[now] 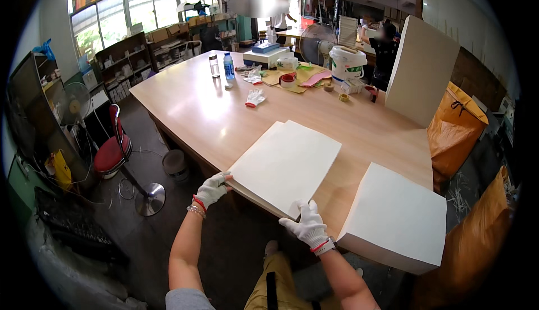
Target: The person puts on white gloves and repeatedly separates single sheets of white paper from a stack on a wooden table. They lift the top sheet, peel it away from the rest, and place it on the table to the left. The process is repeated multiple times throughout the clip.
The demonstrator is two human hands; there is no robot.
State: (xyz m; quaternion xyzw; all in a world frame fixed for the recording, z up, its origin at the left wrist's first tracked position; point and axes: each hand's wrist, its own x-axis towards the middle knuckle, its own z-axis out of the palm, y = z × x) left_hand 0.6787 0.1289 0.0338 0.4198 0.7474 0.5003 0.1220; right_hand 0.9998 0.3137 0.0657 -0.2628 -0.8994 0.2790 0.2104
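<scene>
A low stack of white paper sheets (pixel 286 164) lies at the table's near edge, its top sheets slightly out of line at the far side. My left hand (pixel 213 190), in a white knit glove with a red cuff, grips the stack's left near corner. At its right near corner is my right hand (pixel 307 226), gloved the same way, with thumb and fingers spread around the corner; their undersides are hidden. Right of that hand stands a thicker stack of white paper (pixel 398 214), close to the table edge.
A tall white stack (pixel 421 69) stands at the table's right. Across the wooden table (pixel 185 102) are bottles (pixel 228 66), a loose glove (pixel 255 98), tape rolls and a white bucket (pixel 346 63). A red stool (pixel 112 153) is at left, orange sacks (pixel 456 130) at right. Two people are farther back.
</scene>
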